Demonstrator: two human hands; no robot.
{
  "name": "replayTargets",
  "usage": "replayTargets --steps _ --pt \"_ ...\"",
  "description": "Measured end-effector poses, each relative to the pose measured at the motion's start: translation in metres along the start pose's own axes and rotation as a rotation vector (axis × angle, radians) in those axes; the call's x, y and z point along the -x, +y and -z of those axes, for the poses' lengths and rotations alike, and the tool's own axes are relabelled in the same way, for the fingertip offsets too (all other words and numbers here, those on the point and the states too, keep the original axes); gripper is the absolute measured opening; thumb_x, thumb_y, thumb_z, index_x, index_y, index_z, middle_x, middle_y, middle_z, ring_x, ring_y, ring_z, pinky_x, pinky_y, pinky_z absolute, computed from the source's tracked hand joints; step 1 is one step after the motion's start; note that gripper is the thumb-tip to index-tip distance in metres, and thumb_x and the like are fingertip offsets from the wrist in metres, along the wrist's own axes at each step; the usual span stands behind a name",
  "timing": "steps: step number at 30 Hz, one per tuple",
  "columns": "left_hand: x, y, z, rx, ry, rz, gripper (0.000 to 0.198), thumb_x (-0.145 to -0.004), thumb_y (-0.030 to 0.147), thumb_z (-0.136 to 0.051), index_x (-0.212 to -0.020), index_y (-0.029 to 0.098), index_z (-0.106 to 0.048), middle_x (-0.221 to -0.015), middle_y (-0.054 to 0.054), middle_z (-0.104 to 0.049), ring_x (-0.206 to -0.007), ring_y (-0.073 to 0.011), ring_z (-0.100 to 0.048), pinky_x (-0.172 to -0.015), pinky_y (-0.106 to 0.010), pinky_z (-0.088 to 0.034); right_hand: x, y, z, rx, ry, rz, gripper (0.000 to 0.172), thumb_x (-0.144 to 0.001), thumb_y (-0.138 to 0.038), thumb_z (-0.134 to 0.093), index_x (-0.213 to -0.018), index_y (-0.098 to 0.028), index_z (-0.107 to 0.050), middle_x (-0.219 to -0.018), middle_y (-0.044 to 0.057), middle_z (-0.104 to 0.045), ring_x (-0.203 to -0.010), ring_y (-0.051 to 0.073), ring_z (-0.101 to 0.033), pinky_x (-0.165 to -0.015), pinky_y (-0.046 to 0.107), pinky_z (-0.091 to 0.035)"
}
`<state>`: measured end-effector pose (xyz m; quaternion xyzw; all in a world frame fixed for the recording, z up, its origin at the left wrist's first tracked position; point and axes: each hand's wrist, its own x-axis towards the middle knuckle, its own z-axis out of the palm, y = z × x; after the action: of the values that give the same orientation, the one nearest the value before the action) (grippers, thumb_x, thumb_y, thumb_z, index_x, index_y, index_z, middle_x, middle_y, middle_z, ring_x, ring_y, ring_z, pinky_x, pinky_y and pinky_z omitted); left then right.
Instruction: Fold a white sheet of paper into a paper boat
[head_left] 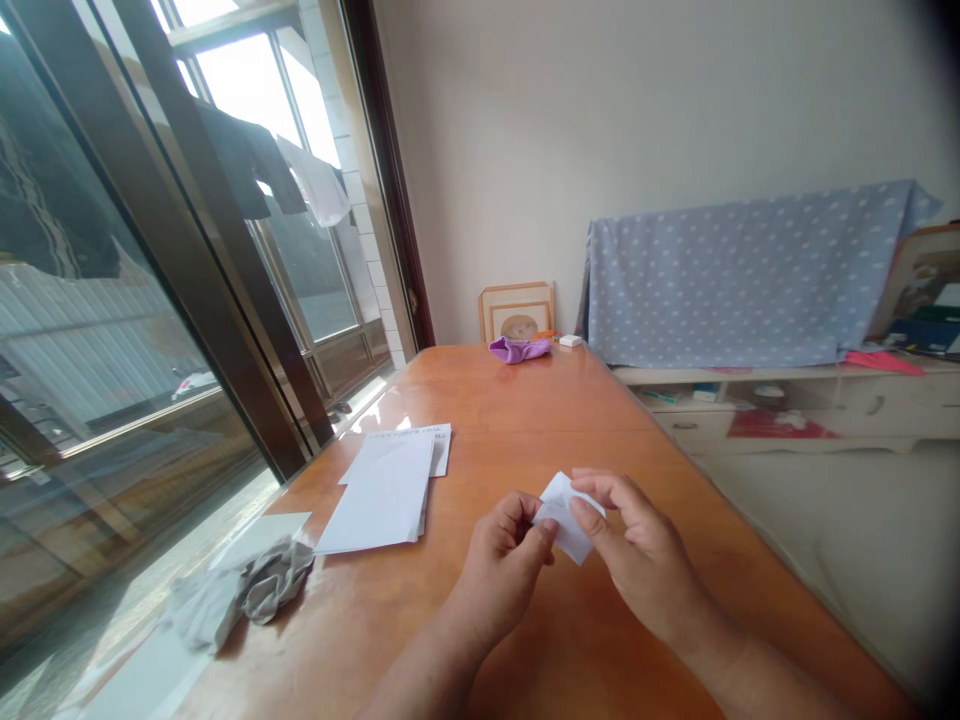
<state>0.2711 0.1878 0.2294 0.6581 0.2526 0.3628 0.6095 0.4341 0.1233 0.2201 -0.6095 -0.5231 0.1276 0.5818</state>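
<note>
A small folded piece of white paper (576, 545) is held up over the wooden table between my two hands. My left hand (510, 550) pinches its left corner between thumb and curled fingers. On the other side, my right hand (637, 545) has its thumb on the paper's face and its fingers behind the upper right edge. Faint marks show on the paper, too small to read. To the left of my hands lies a stack of white sheets (382, 490), with some handwriting along its far edge.
The brown table (480, 400) runs away toward the wall. Crumpled grey cloth (274, 580) lies at the near left on pale sheets. A purple cloth item (519, 349) and a small white box (570, 341) sit at the far end. Glass doors (150, 300) stand left.
</note>
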Motion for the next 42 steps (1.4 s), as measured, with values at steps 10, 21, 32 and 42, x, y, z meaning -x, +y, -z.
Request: replayTargets --steps 10,21,32,42 --pt "0.002 -0.009 0.005 -0.186 -0.001 -0.105 0.023 -0.093 0.041 -0.062 -0.087 0.019 -0.066 -0.081 -0.004 -0.061 -0.074 -0.0169 -0.052 -0.069 -0.028 -0.040 -0.009 -0.003 0.007 -0.400 -0.278 -0.399 0.038 -0.092 -0.047 -0.058 -0.115 -0.019 -0.069 -0.100 0.006 -0.073 -0.094 0.024 -0.064 -0.083 0.036 -0.050" --pt "0.000 -0.005 0.006 -0.216 0.081 -0.164 0.014 -0.090 0.034 -0.066 -0.095 0.022 -0.068 -0.100 -0.006 -0.062 -0.091 -0.0207 -0.055 -0.078 -0.029 -0.043 -0.005 -0.018 0.008 -0.414 -0.368 -0.284 0.035 -0.098 -0.046 -0.051 -0.095 -0.018 -0.071 -0.092 0.003 -0.070 -0.086 0.020 -0.059 -0.078 0.030 -0.044" --pt "-0.004 -0.004 0.004 0.118 0.089 -0.012 0.043 -0.084 0.036 -0.075 -0.119 0.021 -0.055 -0.093 -0.003 -0.061 -0.083 -0.0161 -0.057 -0.074 -0.026 -0.045 -0.002 -0.015 0.008 -0.121 -0.455 -0.153 0.029 -0.096 -0.045 -0.055 -0.097 -0.018 -0.067 -0.086 0.000 -0.067 -0.078 0.016 -0.058 -0.067 0.026 -0.045" --pt "-0.003 0.011 0.014 0.244 0.011 0.020 0.027 -0.084 0.040 -0.075 -0.089 0.016 -0.063 -0.082 -0.003 -0.064 -0.075 -0.0147 -0.056 -0.073 -0.026 -0.043 -0.002 -0.026 0.023 -0.082 -0.394 -0.030 0.028 -0.083 -0.018 -0.061 -0.110 -0.024 -0.057 -0.110 0.003 -0.068 -0.091 0.018 -0.064 -0.079 0.030 -0.051"
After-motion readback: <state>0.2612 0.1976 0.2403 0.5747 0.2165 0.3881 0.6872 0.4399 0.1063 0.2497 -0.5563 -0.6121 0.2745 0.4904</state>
